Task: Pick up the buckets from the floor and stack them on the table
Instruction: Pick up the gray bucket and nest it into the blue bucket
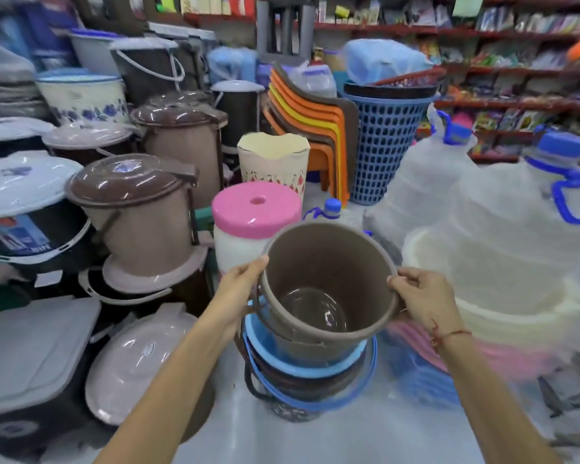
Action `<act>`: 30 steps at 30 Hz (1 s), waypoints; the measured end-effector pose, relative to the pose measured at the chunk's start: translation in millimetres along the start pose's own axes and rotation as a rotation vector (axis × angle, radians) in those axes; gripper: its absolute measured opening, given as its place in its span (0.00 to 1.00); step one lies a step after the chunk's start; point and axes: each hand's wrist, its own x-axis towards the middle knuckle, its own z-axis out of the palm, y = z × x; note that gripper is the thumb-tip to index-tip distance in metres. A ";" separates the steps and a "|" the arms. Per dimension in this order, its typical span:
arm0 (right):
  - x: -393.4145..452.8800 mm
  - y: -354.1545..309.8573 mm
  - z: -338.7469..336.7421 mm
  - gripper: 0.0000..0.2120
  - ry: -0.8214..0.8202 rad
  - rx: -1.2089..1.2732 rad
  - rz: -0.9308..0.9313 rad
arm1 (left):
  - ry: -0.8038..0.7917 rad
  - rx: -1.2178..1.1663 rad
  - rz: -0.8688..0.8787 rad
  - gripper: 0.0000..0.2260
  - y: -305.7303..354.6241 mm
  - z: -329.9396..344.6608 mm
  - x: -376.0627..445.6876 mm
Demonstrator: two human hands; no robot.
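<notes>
Brown plastic is what both hands are on: the brown bucket [325, 289] sits tilted in the mouth of the bucket stack [307, 373], its lower wall already inside the blue bucket [302, 360] at the stack's top. The left hand [240, 283] closes on the rim at the stack's left side, thumb over the lip and fingers hidden behind the wall. The right hand [422, 296] pinches the opposite rim, thumb on top, fingers curled beneath. The stack stands on the pale tabletop [365, 433], with a pink-lidded jar [253, 226] just behind it and lidded bins [138, 212] off to its left.

The step in hand looks like seating this bucket into the stack. To do it well, level the rim first, since the side nearer the person rides lower. Then press down evenly with both hands so the walls slide in square, not wedged. Several loose handles [258, 370] hang around the stack's rims; keep them outside the blue bucket's mouth, or one may catch between the walls. Release only once the bucket sits firm.
</notes>
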 end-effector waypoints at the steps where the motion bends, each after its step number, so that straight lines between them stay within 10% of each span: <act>1: 10.1 7.4 12.1 0.04 -0.017 -0.016 -0.009 | 0.075 0.036 0.012 0.16 -7.7 -1.9 16.3; 8: 36.5 81.4 75.0 0.10 -0.101 -0.374 0.124 | 0.210 0.619 0.014 0.20 -68.2 -6.2 60.7; 20: 51.5 100.6 97.6 0.26 -0.026 -0.873 0.045 | 0.234 0.787 -0.054 0.28 -107.4 -4.9 86.4; 25: 54.4 117.7 88.0 0.31 -0.339 -0.261 0.521 | 0.206 0.843 -0.216 0.19 -107.6 2.7 93.9; 30: 46.3 129.0 85.5 0.26 -0.316 -0.247 0.490 | 0.178 0.990 -0.247 0.19 -102.7 3.8 95.6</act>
